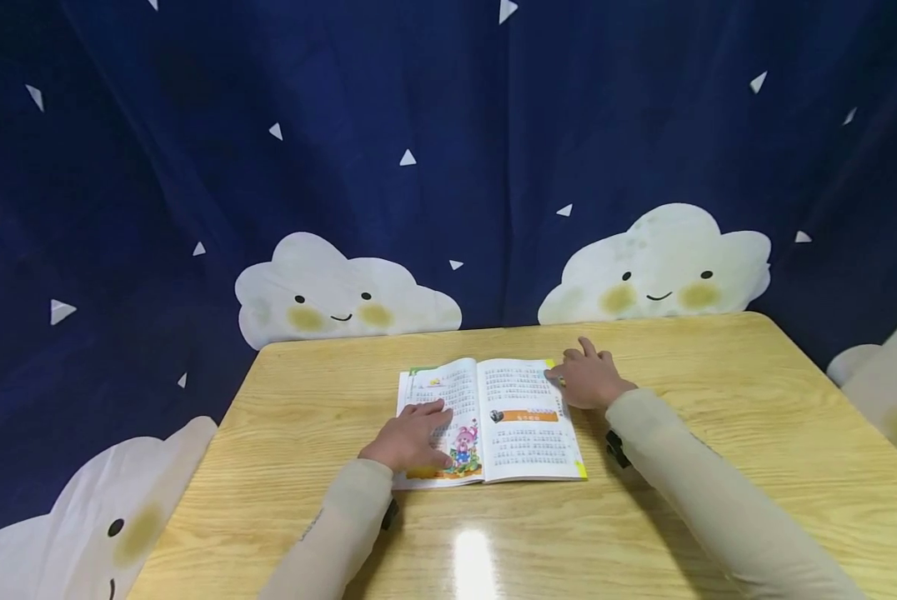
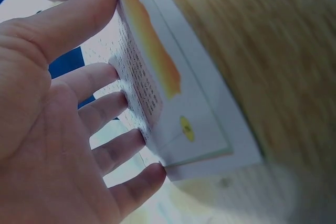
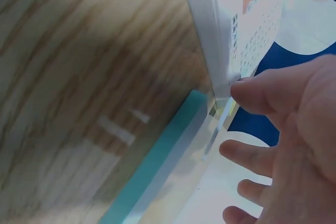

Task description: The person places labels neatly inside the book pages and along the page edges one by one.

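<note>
An open book (image 1: pixel 523 450) with printed text lies on the wooden table, a cartoon figure in pink at the foot of its left page. My left hand (image 1: pixel 411 437) rests on that left page with its fingers spread. In the left wrist view the fingertips (image 2: pixel 134 137) touch the printed paper, and the thumb lies across the page near the picture. At the upper outer edge of the right page is my right hand (image 1: pixel 589 379). Its thumb (image 3: pixel 252 95) touches the page edge in the right wrist view, while the other visible fingers extend apart from the paper.
The wooden table (image 1: pixel 306 400) spreads out around the book. Behind it hangs a dark blue curtain (image 1: pixel 448 183) with white triangles and smiling clouds. A teal strip (image 3: pixel 163 156) runs below the book in the right wrist view.
</note>
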Available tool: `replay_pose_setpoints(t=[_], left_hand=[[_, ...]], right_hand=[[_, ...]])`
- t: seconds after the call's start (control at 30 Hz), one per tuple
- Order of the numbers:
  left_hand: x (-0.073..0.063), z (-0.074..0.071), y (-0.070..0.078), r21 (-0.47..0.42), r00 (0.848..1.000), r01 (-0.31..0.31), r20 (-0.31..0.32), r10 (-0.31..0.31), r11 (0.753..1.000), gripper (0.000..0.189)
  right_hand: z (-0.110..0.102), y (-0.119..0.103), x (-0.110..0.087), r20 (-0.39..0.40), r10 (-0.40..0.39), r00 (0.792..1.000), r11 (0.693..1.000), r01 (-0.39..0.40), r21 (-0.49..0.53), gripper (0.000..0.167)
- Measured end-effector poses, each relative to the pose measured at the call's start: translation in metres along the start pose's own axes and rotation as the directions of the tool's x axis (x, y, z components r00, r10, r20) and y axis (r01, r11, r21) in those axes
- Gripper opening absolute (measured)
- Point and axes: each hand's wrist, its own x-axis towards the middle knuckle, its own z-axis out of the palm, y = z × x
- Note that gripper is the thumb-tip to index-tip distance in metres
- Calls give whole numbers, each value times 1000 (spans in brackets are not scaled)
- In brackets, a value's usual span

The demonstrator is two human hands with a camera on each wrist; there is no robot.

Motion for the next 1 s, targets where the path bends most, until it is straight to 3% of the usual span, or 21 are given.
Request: replay_pose_setpoints(t=[0.27, 0.5, 0.8, 0.9, 1.0], left_hand=[[1, 0, -1, 8, 1000, 9, 4, -9, 1000, 78], [0, 0, 0, 5, 1000, 9, 9, -9, 1000, 78], [0, -1, 1, 3, 1000, 17, 18, -17, 1000, 78], [0, 0, 1, 8, 1000, 15, 22, -15, 1000, 78], [0, 0, 1, 0, 1000, 7, 27, -7, 1000, 78]], right_hand=[[3, 5, -2, 1, -14, 1000, 999, 14, 35, 43], [-1, 24, -16, -130, -23, 991, 992, 39, 121, 44], [-7, 61, -36, -235, 57, 970, 977, -6, 211, 34], [-5, 69, -41, -218, 55, 974, 977, -7, 215, 34], [-2, 74, -45, -147, 39, 988, 975, -6, 220, 34]])
